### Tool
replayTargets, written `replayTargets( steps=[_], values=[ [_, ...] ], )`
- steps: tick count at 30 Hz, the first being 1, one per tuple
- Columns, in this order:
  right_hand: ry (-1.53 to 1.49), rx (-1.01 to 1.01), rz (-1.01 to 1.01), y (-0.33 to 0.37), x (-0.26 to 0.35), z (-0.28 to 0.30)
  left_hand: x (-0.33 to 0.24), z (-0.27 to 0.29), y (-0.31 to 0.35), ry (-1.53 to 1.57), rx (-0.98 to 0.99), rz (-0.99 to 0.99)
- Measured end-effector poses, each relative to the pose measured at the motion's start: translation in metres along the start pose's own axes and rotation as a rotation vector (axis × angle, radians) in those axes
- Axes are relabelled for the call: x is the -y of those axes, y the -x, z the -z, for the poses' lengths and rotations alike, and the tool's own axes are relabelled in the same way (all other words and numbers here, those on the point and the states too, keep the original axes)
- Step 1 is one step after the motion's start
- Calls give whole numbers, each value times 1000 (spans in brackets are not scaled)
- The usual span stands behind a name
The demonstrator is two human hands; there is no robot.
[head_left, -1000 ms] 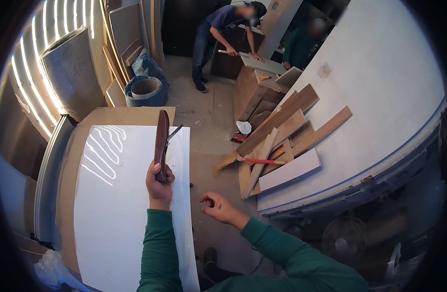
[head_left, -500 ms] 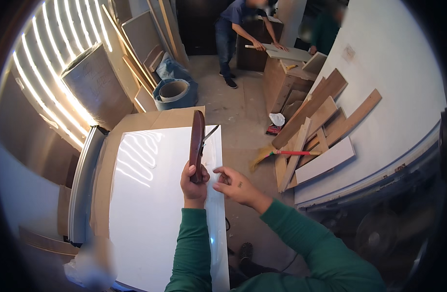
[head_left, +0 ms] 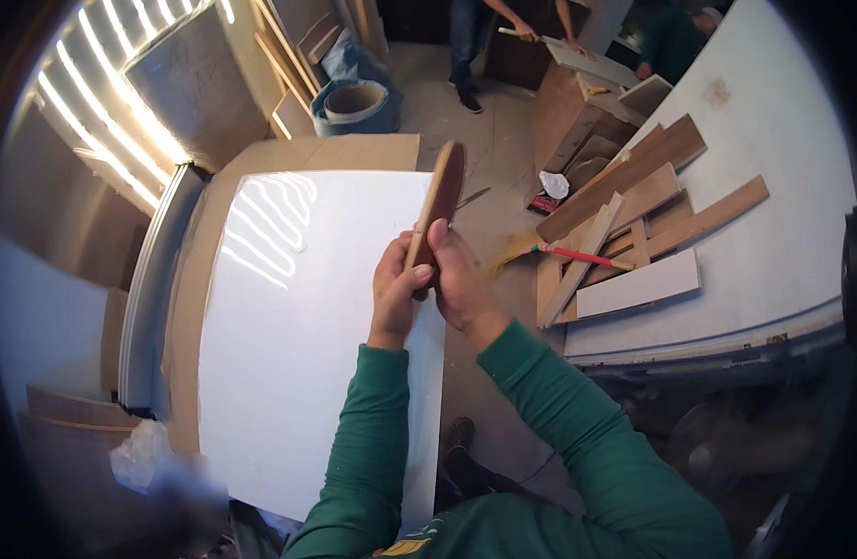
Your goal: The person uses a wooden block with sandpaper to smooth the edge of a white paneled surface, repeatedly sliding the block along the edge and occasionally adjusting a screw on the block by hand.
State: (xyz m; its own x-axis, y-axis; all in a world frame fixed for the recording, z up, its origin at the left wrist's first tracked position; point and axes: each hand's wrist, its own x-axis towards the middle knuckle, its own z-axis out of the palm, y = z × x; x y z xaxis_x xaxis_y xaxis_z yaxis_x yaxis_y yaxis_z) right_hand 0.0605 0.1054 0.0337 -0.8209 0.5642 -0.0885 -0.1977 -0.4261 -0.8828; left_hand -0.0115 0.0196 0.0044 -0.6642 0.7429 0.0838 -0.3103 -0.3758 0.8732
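Note:
Both my hands hold a wooden hand plane (head_left: 443, 186) upright above the right edge of a white panel (head_left: 307, 373). Its body is long and reddish brown with a paler narrow face, and a thin metal blade (head_left: 473, 198) sticks out on the right side. My left hand (head_left: 393, 291) is closed round the lower end from the left. From the right, my right hand (head_left: 461, 279) grips the same part, thumb up along the body. Under the white panel lies a sheet of brown cardboard (head_left: 354, 149).
A metal rail (head_left: 158, 298) runs along the left side. Wooden boards (head_left: 652, 214) and a broom (head_left: 577, 256) lie against the right wall. A blue bucket (head_left: 391, 116) stands farther off. Two people work around a wooden cabinet (head_left: 563, 121) at the back.
My right hand has come in from beside the plane and closed on it. The plane has turned, showing its paler face. The view has tilted downward.

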Motion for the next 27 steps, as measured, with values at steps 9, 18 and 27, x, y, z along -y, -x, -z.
replayTargets(
  steps=[9,18,27],
  values=[
    [-274,-153,33,-31,30,69,11,4,1,-597,-107,-138],
    [178,-414,-187,-153,-11,123,29,3,0,-1187,-114,-302],
    [328,-365,-163,-183,-6,89,26,5,1,-1074,-163,-265]
  ],
)
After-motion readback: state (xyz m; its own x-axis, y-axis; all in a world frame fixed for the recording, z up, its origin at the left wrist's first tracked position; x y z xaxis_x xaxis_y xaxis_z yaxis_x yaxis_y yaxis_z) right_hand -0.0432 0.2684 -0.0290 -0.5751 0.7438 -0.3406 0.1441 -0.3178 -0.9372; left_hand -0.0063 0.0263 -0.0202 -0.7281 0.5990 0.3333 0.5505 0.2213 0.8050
